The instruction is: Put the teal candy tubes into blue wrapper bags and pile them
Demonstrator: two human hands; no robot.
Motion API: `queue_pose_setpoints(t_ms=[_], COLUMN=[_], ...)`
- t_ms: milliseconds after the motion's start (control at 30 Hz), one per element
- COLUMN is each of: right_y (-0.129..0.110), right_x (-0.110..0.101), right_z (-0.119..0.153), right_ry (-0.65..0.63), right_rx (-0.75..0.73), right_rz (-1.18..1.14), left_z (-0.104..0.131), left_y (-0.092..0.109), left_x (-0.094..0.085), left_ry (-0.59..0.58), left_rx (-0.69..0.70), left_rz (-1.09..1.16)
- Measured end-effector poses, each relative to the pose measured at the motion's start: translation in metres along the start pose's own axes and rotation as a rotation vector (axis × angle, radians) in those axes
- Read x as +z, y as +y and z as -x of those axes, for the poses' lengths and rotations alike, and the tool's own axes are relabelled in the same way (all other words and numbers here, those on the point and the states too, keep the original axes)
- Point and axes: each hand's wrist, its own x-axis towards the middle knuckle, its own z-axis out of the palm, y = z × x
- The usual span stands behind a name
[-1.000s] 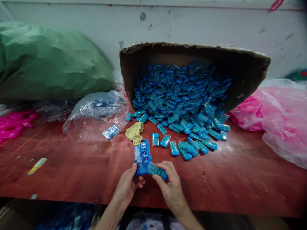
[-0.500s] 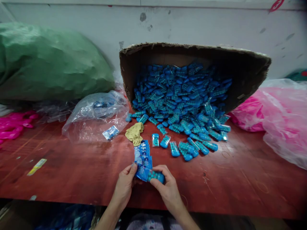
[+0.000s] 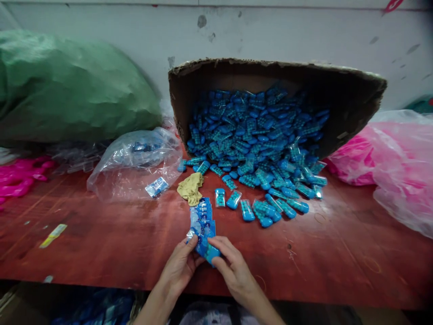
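Observation:
My left hand [image 3: 179, 266] is closed with the thumb and fingers on a blue printed label [image 3: 201, 244]. In my right hand [image 3: 234, 267], thumb and fingertips grip a small clear container [image 3: 213, 254] with a blue end and turquoise beads. The label lies against the container, and fingers partly hide both. Just beyond my hands, several more blue labels [image 3: 203, 215] overlap in a row on the red table. A crumpled yellowish lump [image 3: 190, 188] touches the far end of that row. Several loose bead containers [image 3: 247, 210] lie to the right.
A cardboard box [image 3: 352, 108] on its side spills a heap of bead containers [image 3: 250, 131]. To the left are a clear plastic bag [image 3: 118, 167], a large green sack [image 3: 74, 90] and pink pieces [image 3: 20, 178]. A bag of pink items [image 3: 402, 158] sits at the right.
The container has moved left and its blue end has tilted downward, closer against the label. Both hands have come nearer together, with the label now turned and partly covered.

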Motion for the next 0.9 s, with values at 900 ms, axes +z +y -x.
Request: queue_pose_setpoints(t_ms=[900], right_y=[0.005], right_x=[-0.014], right_z=[-0.007], right_ry=[-0.154], right_rx=[0.003], right_rz=[-0.105], left_z=[0.007], left_y=[-0.004], left_x=[0.001], left_ry=[-0.359], left_rx=[-0.125], left_rz=[-0.014])
